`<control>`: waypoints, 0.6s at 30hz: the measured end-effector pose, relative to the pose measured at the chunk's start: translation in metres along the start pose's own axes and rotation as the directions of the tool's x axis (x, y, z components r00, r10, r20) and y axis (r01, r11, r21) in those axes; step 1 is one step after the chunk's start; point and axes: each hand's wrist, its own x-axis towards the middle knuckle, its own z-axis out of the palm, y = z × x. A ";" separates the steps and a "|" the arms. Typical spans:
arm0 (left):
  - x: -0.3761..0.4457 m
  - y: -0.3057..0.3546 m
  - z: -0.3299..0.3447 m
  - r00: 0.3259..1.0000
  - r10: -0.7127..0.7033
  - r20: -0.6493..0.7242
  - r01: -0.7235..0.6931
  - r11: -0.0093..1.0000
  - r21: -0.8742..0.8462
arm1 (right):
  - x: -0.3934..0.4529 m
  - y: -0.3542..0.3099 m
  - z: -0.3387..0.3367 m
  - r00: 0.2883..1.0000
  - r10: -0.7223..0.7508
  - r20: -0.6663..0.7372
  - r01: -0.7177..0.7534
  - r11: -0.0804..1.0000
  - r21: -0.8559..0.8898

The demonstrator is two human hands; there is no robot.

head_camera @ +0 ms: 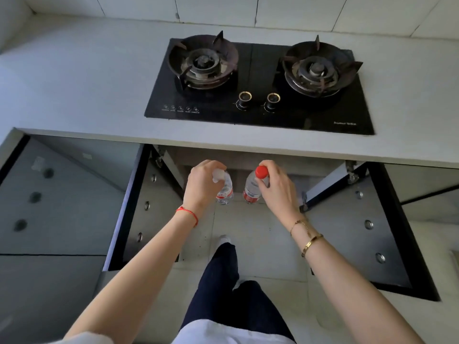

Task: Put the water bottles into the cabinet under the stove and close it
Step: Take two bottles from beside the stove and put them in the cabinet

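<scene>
The counter (223,142) hides most of the cabinet (238,170), so its back and top cannot be seen. The left bottle's (224,192) cap is a pale blur under the fingers. Its bottom and the right bottle's (252,192) bottom are hard to make out against the floor (248,232).

The left hand (202,184) is curled shut around the top of the left bottle. The right hand (275,187) pinches the right bottle just under its red cap (261,172). Both bottles stand up straight, side by side but apart, at the cabinet's open front below the stove (258,85). The left door (146,207) and the right door (367,232) are swung wide open.
</scene>
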 end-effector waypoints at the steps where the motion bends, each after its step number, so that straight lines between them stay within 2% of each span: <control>1: 0.005 -0.011 0.013 1.000 -0.003 0.002 0.003 1.000 -0.005 | 0.003 0.010 0.015 1.000 0.007 -0.004 -0.007 1.000 -0.001; 7: 0.036 -0.088 0.103 0.998 -0.049 -0.029 0.049 0.999 -0.016 | 0.018 0.077 0.126 0.998 0.067 -0.021 -0.066 0.997 0.038; 11: 0.061 -0.145 0.171 0.999 -0.036 -0.033 0.036 0.999 0.010 | 0.030 0.128 0.211 0.996 0.090 0.021 -0.091 0.995 0.052; 18: 0.115 -0.239 0.273 0.996 -0.017 -0.082 0.019 1.000 0.024 | 0.054 0.218 0.339 0.999 0.024 0.034 -0.024 1.000 0.011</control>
